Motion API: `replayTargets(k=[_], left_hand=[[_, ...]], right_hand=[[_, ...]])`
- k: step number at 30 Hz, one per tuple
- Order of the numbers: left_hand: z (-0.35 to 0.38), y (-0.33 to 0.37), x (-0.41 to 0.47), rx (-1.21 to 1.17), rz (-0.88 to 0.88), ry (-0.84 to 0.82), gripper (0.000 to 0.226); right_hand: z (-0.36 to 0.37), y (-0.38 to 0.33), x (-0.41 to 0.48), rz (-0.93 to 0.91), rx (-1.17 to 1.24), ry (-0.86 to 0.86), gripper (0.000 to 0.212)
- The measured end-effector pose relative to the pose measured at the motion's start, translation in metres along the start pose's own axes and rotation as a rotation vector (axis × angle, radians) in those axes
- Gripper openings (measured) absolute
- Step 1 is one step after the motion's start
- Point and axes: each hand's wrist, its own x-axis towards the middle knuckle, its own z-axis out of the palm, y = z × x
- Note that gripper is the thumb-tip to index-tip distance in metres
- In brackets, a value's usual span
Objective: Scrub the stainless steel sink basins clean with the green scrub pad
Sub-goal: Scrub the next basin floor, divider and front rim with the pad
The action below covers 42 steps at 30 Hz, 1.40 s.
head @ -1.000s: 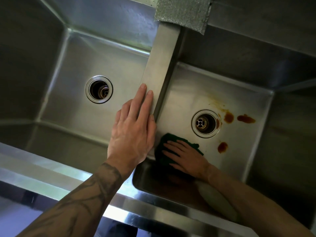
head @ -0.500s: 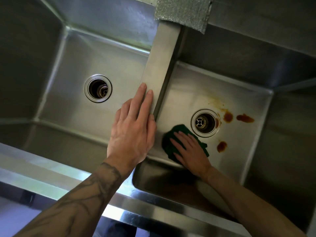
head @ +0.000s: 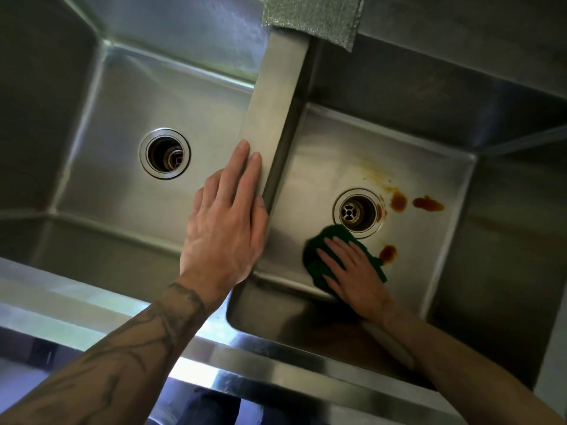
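Pad (head: 314, 265) had slid up the right basin (head: 322, 167) floor since a second earlier, from the near left corner to the drain (head: 357, 213), its far edge now touching the drain's ring. The right grip (head: 352, 271) had travelled with it and lay flat on top, fingers straight and spread, pressing rather than clutching, with nothing curled round the pad. The left grip (head: 227, 222) had stayed where it was, released and flat, fingers together along the near end of the divider (head: 273, 111) between the basins. The pad was dark green, coarse and crumpled at its edges. Both basins were brushed steel with dull streaky reflections, square-cornered and steep-walled; the left basin (head: 116, 154) had a round, deep, ringed drain hole (head: 164, 153). Three rust-brown stains (head: 399, 201) sat on the right basin floor, two blots just right of the drain and one just beside the pad's right edge, with a fainter orange smear trailing above the drain. A grey, pebbled sheet (head: 310, 16) overhung the divider's far end.
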Motion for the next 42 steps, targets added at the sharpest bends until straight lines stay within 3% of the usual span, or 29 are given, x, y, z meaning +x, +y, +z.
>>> replayTargets(k=[5,10,12,19,24,28,32,42], left_hand=[[-0.001,0.001,0.0,-0.016,-0.002,0.005,0.055],[0.0,0.0,0.0,-0.026,-0.005,0.003,0.056],[-0.001,-0.001,0.0,-0.02,-0.006,0.002,0.056],[-0.001,0.002,0.0,-0.026,-0.007,0.012,0.055],[-0.002,0.002,0.0,-0.037,-0.007,0.015,0.055],[-0.002,0.002,-0.001,-0.025,-0.006,0.013,0.055],[-0.002,0.002,0.0,0.001,0.001,-0.005,0.056],[-0.002,0.001,0.0,-0.035,-0.008,0.009,0.055]], right_hand=[[-0.004,-0.03,0.064,0.158,0.109,0.048,0.057],[0.005,0.006,-0.013,-0.086,-0.021,-0.018,0.056],[0.004,0.015,-0.027,-0.103,-0.04,-0.03,0.056],[-0.006,-0.012,0.043,0.167,0.11,0.044,0.057],[0.003,0.015,-0.018,-0.107,-0.025,-0.064,0.057],[0.0,-0.008,0.012,-0.03,-0.02,-0.027,0.056],[-0.001,-0.053,0.073,-0.066,0.045,-0.024,0.056],[0.005,0.018,-0.026,-0.102,-0.113,-0.049,0.057]])
